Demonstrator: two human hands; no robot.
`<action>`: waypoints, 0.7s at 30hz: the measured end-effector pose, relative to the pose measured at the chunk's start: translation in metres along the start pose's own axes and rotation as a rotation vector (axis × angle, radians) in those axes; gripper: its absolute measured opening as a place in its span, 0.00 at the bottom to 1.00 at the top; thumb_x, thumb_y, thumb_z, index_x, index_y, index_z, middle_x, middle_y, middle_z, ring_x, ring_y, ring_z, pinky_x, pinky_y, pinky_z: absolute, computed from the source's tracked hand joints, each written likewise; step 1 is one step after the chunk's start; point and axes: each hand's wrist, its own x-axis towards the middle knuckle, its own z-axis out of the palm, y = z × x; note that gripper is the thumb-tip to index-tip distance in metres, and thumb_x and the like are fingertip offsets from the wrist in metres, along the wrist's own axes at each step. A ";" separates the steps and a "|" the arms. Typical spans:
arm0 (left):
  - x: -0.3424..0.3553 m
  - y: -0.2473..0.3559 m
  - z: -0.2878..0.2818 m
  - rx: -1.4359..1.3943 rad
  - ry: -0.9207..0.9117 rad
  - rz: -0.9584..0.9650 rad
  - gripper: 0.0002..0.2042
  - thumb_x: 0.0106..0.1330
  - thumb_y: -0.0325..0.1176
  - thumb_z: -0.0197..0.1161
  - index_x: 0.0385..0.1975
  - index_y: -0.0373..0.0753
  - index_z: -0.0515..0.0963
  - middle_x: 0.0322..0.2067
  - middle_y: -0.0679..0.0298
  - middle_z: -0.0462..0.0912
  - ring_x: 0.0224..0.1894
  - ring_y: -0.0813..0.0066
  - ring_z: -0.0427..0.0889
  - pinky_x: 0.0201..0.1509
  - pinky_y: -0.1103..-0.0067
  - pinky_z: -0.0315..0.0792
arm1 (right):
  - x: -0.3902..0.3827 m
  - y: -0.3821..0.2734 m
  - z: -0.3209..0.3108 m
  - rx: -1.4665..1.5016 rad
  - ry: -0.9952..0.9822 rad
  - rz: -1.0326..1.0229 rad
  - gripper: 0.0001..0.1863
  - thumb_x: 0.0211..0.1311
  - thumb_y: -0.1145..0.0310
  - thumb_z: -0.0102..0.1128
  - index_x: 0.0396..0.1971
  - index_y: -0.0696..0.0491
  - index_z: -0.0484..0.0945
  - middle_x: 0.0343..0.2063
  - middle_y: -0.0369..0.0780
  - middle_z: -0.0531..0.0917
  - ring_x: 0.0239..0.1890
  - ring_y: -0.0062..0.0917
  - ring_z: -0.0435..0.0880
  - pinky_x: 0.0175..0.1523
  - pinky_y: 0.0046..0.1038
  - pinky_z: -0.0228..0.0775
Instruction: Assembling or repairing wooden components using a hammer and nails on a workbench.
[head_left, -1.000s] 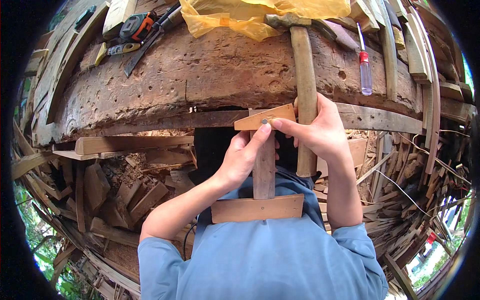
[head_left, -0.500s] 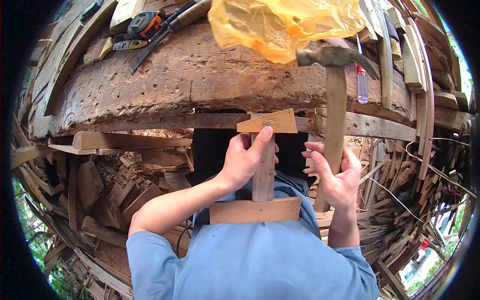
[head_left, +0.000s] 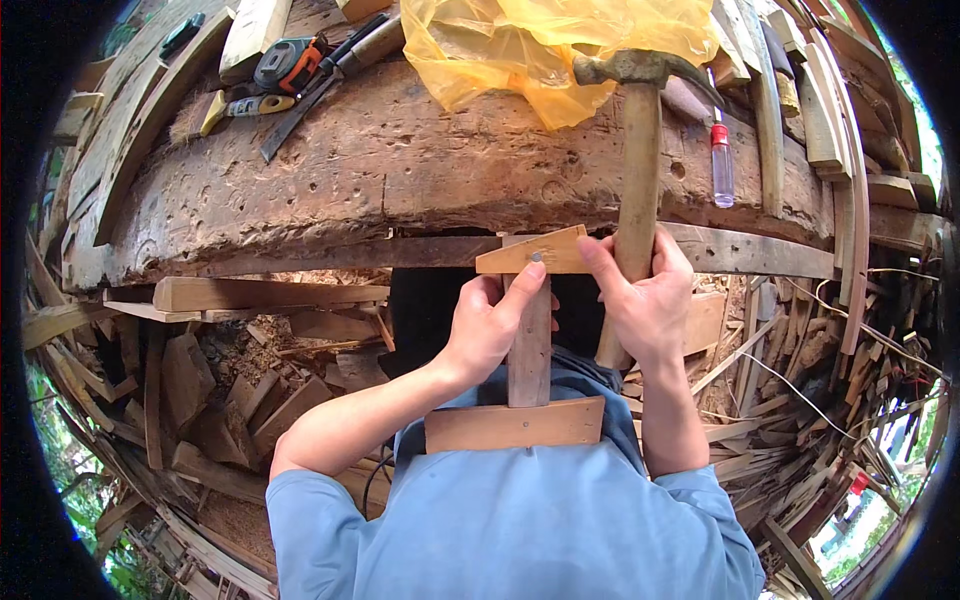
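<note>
My left hand point(head_left: 485, 325) is closed round an upright wooden bar point(head_left: 529, 365), its thumb up against a small tapered wood block point(head_left: 560, 250) lying across the bar's far end. A nail head point(head_left: 536, 257) shows in that block, just above the thumb. At the near end, a wider wooden crosspiece point(head_left: 475, 426) rests against my blue shirt. My right hand point(head_left: 648, 305) has a claw hammer point(head_left: 640, 160) by its wooden handle, head pointing away from me. The right thumb touches the block's right end. Some fingers are hidden behind the wood.
A thick, worn wooden bench point(head_left: 450, 170) spans the far side. On it lie a yellow plastic bag point(head_left: 470, 50), a tape measure point(head_left: 287, 65), a brush point(head_left: 200, 115), a chisel point(head_left: 300, 115) and a screwdriver point(head_left: 721, 165). Wood scraps point(head_left: 780, 420) are heaped around me.
My right hand has moved left with the hammer, and its thumb now meets the small block. The block has turned slightly, its right end tipping away. My left hand keeps its hold.
</note>
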 end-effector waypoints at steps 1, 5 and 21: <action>-0.001 0.002 0.000 -0.002 0.006 -0.007 0.19 0.70 0.47 0.59 0.38 0.32 0.76 0.28 0.60 0.82 0.26 0.74 0.82 0.29 0.76 0.78 | 0.002 0.003 0.000 0.019 0.012 -0.022 0.11 0.57 0.69 0.72 0.30 0.59 0.78 0.19 0.34 0.80 0.22 0.13 0.76 0.27 0.18 0.68; 0.002 -0.002 -0.005 0.047 -0.028 -0.006 0.22 0.69 0.50 0.59 0.42 0.31 0.74 0.31 0.57 0.80 0.30 0.69 0.83 0.27 0.70 0.83 | 0.000 0.006 -0.004 0.111 -0.019 -0.077 0.12 0.62 0.68 0.67 0.37 0.60 0.76 0.25 0.37 0.82 0.20 0.14 0.79 0.23 0.16 0.69; 0.000 0.002 0.000 0.050 -0.023 0.016 0.22 0.69 0.50 0.58 0.40 0.31 0.73 0.30 0.57 0.80 0.29 0.71 0.82 0.26 0.71 0.83 | -0.034 0.015 -0.049 -0.228 -0.083 -0.345 0.13 0.55 0.71 0.71 0.35 0.59 0.76 0.18 0.37 0.79 0.19 0.17 0.78 0.26 0.20 0.70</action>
